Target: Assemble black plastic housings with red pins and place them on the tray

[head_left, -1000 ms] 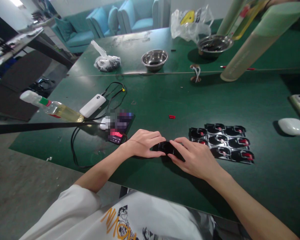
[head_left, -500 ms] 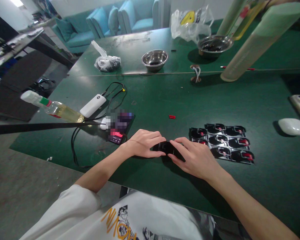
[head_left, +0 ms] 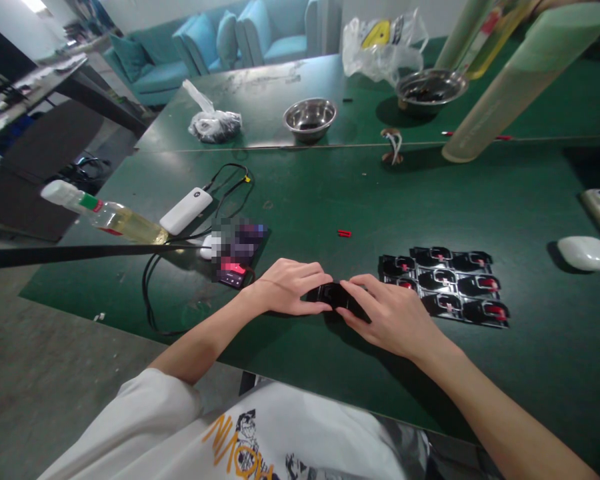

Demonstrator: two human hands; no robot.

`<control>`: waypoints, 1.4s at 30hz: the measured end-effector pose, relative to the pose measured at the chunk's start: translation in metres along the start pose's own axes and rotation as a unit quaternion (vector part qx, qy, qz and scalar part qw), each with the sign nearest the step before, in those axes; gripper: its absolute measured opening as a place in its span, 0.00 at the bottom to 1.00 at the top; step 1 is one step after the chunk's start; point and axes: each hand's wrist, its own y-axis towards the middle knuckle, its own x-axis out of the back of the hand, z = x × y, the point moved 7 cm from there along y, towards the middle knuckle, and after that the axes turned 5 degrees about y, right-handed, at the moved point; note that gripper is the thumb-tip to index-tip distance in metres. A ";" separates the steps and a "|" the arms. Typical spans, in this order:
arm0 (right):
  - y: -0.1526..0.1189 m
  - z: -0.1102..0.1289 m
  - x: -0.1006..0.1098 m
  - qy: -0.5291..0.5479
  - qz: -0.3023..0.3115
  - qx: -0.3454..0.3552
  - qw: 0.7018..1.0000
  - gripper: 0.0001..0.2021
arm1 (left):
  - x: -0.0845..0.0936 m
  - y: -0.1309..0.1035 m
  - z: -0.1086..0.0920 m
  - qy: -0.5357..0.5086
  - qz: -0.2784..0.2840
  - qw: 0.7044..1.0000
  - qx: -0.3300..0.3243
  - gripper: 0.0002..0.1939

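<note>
A glossy black plastic piece (head_left: 334,295) is held between my two hands, low over the green table. My left hand (head_left: 296,287) pinches its left end between thumb and fingers. On the other end, my right hand (head_left: 387,310) grips with thumb and fingertips. Much of the piece is hidden by the fingers, so its exact kind does not show. Right of my right hand lie several black pieces with red and silver parts (head_left: 445,283), set out in rows. A small red clip-like part (head_left: 345,233) rests beyond my hands.
Left of my hands are a phone (head_left: 243,253), a white power bank (head_left: 186,211) with black cables and a lying bottle (head_left: 125,223). Steel bowls (head_left: 310,120) and a tall tumbler (head_left: 510,100) stand farther back. A white earbud case (head_left: 586,253) sits at right.
</note>
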 end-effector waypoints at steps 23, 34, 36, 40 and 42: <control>0.000 0.000 -0.002 0.009 0.012 -0.001 1.000 0.15 | -0.002 0.000 0.000 -0.001 0.015 1.000 0.003 0.22; 0.000 0.000 -0.003 0.006 0.020 -0.001 1.000 0.15 | -0.005 0.000 0.001 0.000 0.037 0.999 0.011 0.23; 0.000 0.000 -0.003 0.006 0.020 0.000 1.000 0.15 | -0.004 0.000 0.001 -0.001 0.035 0.999 0.009 0.23; 0.000 0.000 -0.002 0.005 0.014 0.001 1.000 0.15 | -0.004 0.000 0.001 -0.002 0.036 0.999 0.011 0.23; 0.000 0.000 -0.002 0.005 0.013 0.002 1.000 0.15 | -0.005 0.000 0.002 -0.003 0.039 0.999 0.013 0.23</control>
